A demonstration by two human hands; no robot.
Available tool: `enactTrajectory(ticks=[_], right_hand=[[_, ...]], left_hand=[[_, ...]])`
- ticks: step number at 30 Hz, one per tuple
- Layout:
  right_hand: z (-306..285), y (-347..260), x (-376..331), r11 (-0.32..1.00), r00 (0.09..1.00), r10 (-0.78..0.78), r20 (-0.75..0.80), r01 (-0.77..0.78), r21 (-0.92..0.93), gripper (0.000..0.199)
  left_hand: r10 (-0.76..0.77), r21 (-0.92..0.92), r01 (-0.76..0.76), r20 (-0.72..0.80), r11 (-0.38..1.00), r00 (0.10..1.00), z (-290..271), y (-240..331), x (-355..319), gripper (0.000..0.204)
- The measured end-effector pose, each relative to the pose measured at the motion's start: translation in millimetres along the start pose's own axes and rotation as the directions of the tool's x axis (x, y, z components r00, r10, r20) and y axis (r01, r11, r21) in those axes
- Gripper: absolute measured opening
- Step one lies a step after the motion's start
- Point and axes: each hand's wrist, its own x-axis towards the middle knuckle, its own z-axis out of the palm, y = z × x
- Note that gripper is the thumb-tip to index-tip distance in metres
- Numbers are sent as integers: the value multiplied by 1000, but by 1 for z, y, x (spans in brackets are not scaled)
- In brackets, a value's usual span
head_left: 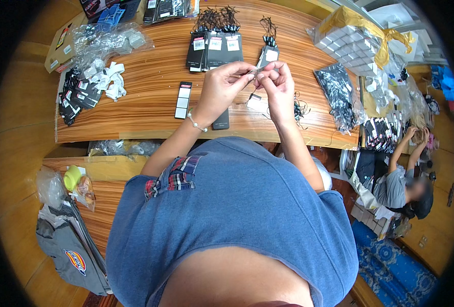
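Observation:
My left hand (227, 86) and my right hand (276, 88) meet above the table, thumbs and fingers pinched round a thin cord (258, 67). Its finer detail is too small to make out. Just below the fingertips is a white tag (256, 101) with a dark top; whether it hangs from the cord or lies on the table I cannot tell. Under my left wrist a black card tag (221, 119) lies partly hidden. Left of that wrist is a black strip with white labels (183, 100). Loose black cords (301, 110) lie beside my right wrist.
Black hang tags (215, 51) with gathered cords lie at the back, beside a smaller stack (269, 54). Black tags (78, 97) and clear bags (109, 43) cover the left. A bagged black bundle (335, 94) and white boxes (347, 43) stand right. Another person (398, 187) works far right.

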Motion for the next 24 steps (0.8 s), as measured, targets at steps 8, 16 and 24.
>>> enactTrajectory(ticks=[8, 16, 24], right_hand=[[-4, -3, 2, 995, 995, 84, 47, -86, 59, 23], [-10, -7, 2, 942, 953, 280, 111, -296, 157, 10], [-13, -10, 12, 982, 970, -10, -241, 55, 180, 10]], left_hand=[[136, 244, -142, 41, 959, 990, 0, 7, 0, 17], [560, 641, -558, 232, 527, 795, -12, 1, 8, 15], [434, 490, -533, 309, 690, 846, -8, -7, -2, 12]])
